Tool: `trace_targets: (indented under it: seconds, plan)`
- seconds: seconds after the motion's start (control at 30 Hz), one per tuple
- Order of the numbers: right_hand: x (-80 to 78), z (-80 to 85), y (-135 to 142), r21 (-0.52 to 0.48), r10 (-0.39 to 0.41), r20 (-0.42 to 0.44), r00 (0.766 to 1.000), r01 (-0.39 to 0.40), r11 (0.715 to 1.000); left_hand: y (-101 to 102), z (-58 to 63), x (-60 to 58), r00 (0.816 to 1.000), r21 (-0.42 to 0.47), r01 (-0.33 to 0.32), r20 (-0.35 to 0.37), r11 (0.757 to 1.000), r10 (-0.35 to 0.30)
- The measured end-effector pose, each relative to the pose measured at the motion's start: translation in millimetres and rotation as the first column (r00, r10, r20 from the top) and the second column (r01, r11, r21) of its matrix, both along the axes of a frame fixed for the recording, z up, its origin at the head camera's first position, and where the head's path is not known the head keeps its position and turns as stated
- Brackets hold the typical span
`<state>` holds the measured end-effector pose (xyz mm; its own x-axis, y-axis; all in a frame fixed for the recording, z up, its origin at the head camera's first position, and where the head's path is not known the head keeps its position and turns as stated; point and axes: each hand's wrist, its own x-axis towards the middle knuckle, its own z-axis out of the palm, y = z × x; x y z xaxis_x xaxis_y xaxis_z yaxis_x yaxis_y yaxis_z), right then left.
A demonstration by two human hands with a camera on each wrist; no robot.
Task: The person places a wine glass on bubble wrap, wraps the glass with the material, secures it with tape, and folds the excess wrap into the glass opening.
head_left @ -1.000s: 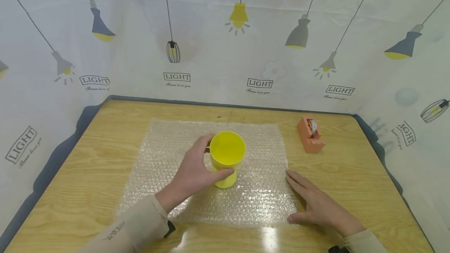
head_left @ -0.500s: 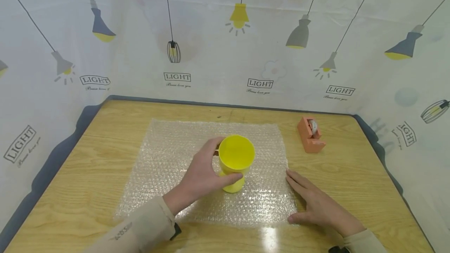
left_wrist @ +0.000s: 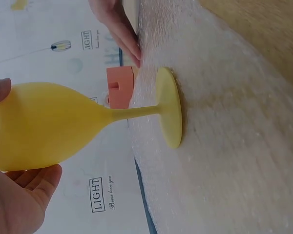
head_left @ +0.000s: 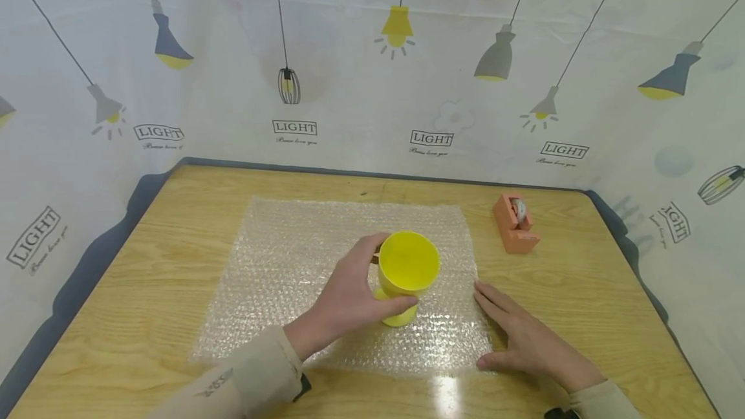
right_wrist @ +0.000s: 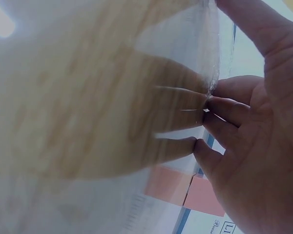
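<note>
A yellow wine goblet (head_left: 409,260) stands upright on the sheet of bubble wrap (head_left: 279,264), right of its middle. My left hand (head_left: 352,290) grips the bowl from the left, thumb in front and fingers behind. In the left wrist view the goblet's thin stem and round foot (left_wrist: 170,108) show, the foot right at the wrap. My right hand (head_left: 526,341) rests at the right edge of the bubble wrap, fingers extended and thumb apart. The right wrist view shows those fingertips (right_wrist: 212,122) at the edge of a shiny surface.
An orange tape dispenser (head_left: 515,228) with a roll of tape stands at the back right of the wooden table (head_left: 134,277), beyond the right hand. A white curtain (head_left: 349,83) printed with lamps surrounds the table's back and sides.
The left hand has moved the goblet to the right and slightly nearer over the bubble wrap. The right hand has stayed in place.
</note>
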<state>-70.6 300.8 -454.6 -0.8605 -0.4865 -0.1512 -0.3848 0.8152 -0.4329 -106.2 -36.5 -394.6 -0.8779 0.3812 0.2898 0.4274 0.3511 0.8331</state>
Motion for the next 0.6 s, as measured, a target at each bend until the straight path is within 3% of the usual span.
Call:
trace_targets:
  seconds: [0.4, 0.6]
  plan:
    - [-0.6, 0.6, 1.3, 0.002, -0.008, 0.048, 0.999, 0.008, 1.000, 12.9, -0.5, 2.6, 0.996, -0.013, 0.065, -0.052, 0.998, -0.066]
    - [-1.2, 2.0, 1.1, -0.004, -0.005, 0.036, 0.999, 0.005, 1.000, 19.3, 0.3, 4.4, 0.996, -0.016, 0.087, -0.034, 0.996, -0.088]
